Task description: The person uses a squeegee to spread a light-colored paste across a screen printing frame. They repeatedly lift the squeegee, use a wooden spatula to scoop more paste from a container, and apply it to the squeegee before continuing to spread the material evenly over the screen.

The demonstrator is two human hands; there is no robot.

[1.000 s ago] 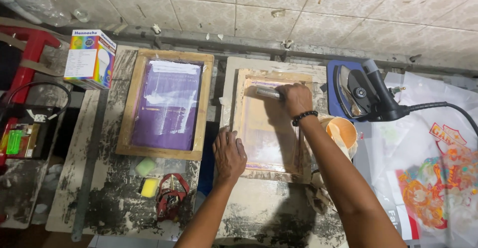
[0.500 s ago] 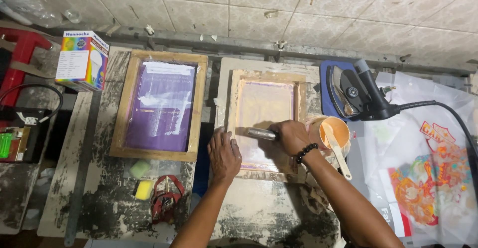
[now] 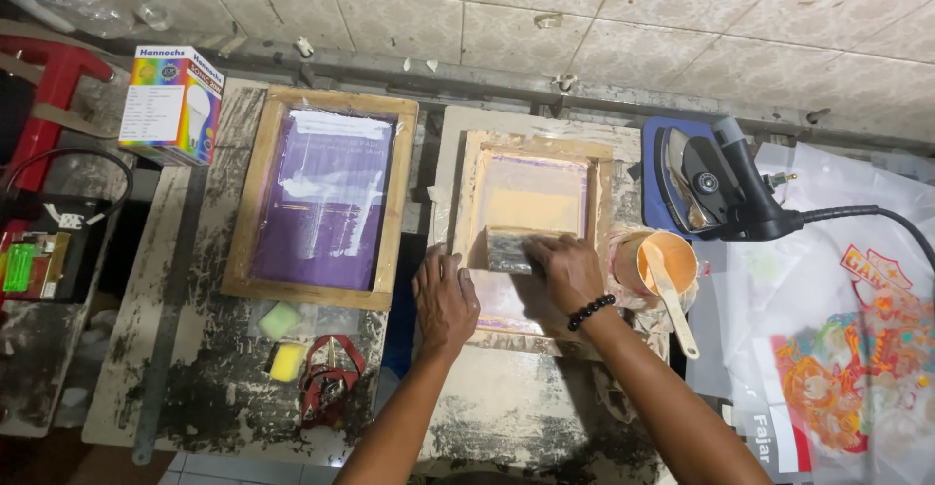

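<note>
My right hand (image 3: 568,269) has its fingers closed around the squeegee (image 3: 510,251) inside the wooden screen frame (image 3: 466,214); my left hand (image 3: 445,297) presses flat, fingers spread, on the frame's edge.

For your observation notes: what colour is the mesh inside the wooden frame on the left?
Purple, with pale whitish streaks; the frame shows best in the head view.

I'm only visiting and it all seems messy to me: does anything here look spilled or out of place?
Nothing looks freshly spilled. The table is caked with dried, flaking paint, and a spoon leans in the open orange cup close beside the right hand working the squeegee, where it might get knocked.
</note>
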